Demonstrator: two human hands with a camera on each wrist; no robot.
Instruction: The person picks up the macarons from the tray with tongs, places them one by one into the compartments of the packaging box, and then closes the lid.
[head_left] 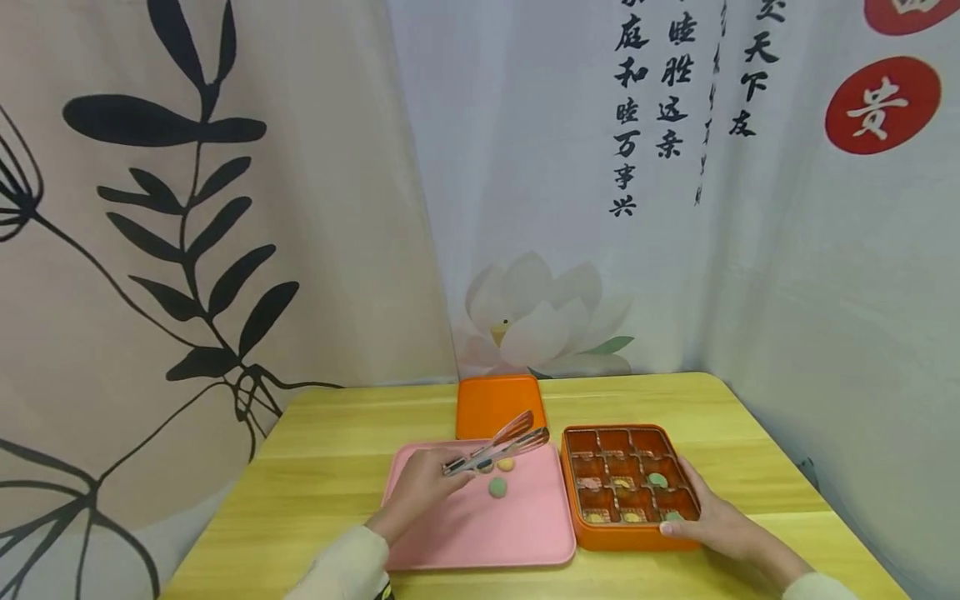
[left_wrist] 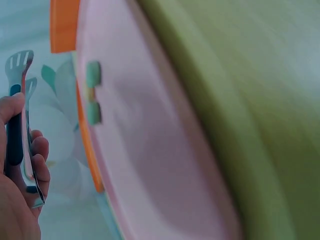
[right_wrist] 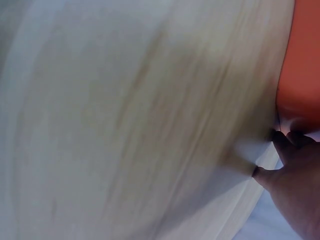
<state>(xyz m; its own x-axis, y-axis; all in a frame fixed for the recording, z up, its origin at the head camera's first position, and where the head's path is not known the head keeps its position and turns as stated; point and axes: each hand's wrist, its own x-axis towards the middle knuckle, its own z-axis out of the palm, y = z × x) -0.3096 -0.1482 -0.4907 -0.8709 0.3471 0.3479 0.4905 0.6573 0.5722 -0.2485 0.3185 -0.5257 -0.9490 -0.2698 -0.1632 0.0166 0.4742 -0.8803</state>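
Observation:
Above the pink tray (head_left: 525, 533), my left hand (head_left: 423, 487) grips a pair of metal tongs (head_left: 531, 439) with slotted ends and dark handle grips. Its tips stand apart with nothing between them. On the tray lie a round green piece (head_left: 497, 487), a yellow piece (head_left: 506, 464) and another piece partly hidden behind the tongs. My right hand (head_left: 723, 525) holds the front right corner of an orange box (head_left: 622, 539), thumb at the rim and fingers along the side wall. Small pink, yellow and green pieces sit in the compartments of its two nearer rows.
An orange lid (head_left: 495, 404) lies behind the tray, partly behind the tongs. Tray and box stand side by side on a yellow wood-grain table (head_left: 322, 467). A printed curtain (head_left: 360, 208) hangs behind the far edge.

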